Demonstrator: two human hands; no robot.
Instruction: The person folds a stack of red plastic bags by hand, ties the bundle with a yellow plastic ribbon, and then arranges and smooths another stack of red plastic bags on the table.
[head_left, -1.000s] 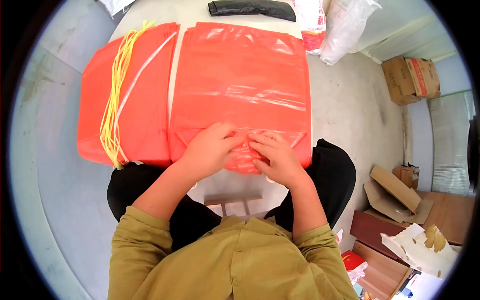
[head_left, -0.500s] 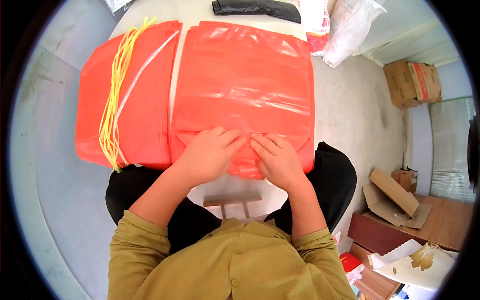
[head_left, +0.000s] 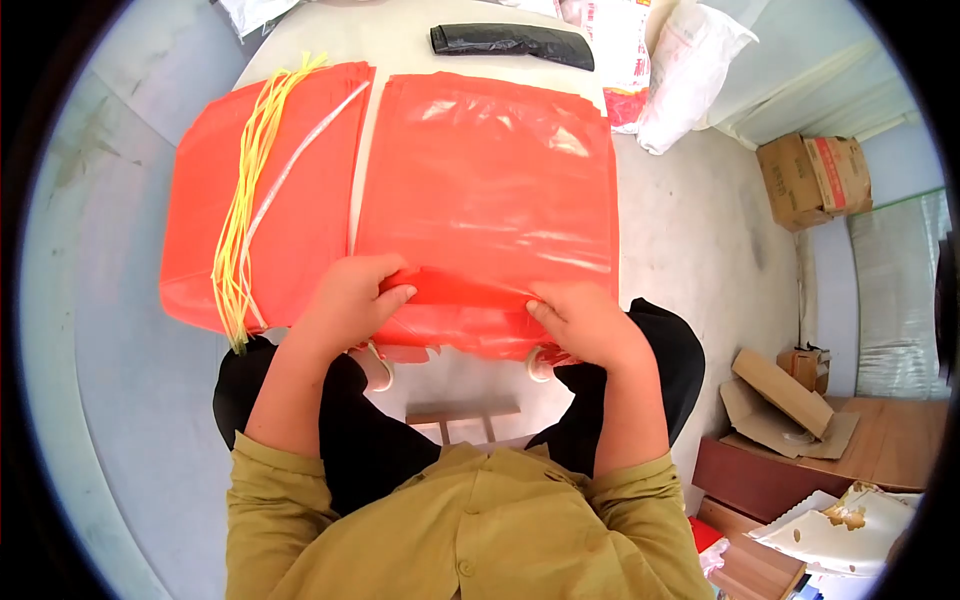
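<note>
A stack of flat red plastic bags (head_left: 490,180) lies in front of me, its near end overhanging the table edge. My left hand (head_left: 355,300) is closed on the near left part of the top bag, thumb and forefinger pinching the plastic. At the near right, my right hand (head_left: 585,322) pinches the same bag. Between them the plastic is stretched in a loose fold. To the left lies a second red stack (head_left: 310,190), topped by a bundle of yellow ties (head_left: 248,190) and a whitish strip (head_left: 300,165).
On the pale table (head_left: 375,40), a rolled black plastic bundle (head_left: 512,45) lies at the far side. White sacks (head_left: 690,75) stand at the back right. Cardboard boxes (head_left: 795,180) and an opened carton (head_left: 785,400) are to the right. My knees are under the table's near edge.
My hands have moved apart, from close together at the middle of the near edge to its left and right sides. The folded flap there has been opened out. The view has shifted slightly.
</note>
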